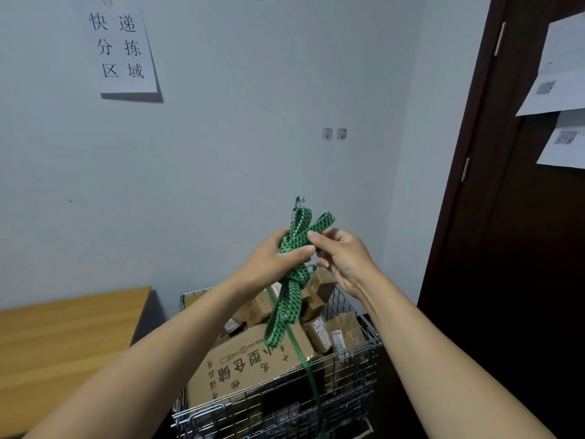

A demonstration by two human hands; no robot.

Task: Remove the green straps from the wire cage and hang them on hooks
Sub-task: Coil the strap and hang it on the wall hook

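My left hand (274, 258) grips a bundled green strap (286, 299) with black dots, held above the wire cage (354, 384). Loops of it stick up above my fingers, and a metal hook end (298, 202) points upward behind them. A long loop hangs down below my fist. My right hand (340, 258) pinches one upper loop between thumb and fingers. A second, thin green strap (308, 372) runs taut across the cardboard boxes and down the cage's front. Two small wall hooks (334, 134) sit on the wall above, both bare.
The cage holds a large cardboard box (250, 365) with printed characters and several small parcels (335, 334). A wooden table (63, 337) stands to the left. A dark door (512, 217) with paper notices is on the right. A paper sign (122, 49) hangs on the wall.
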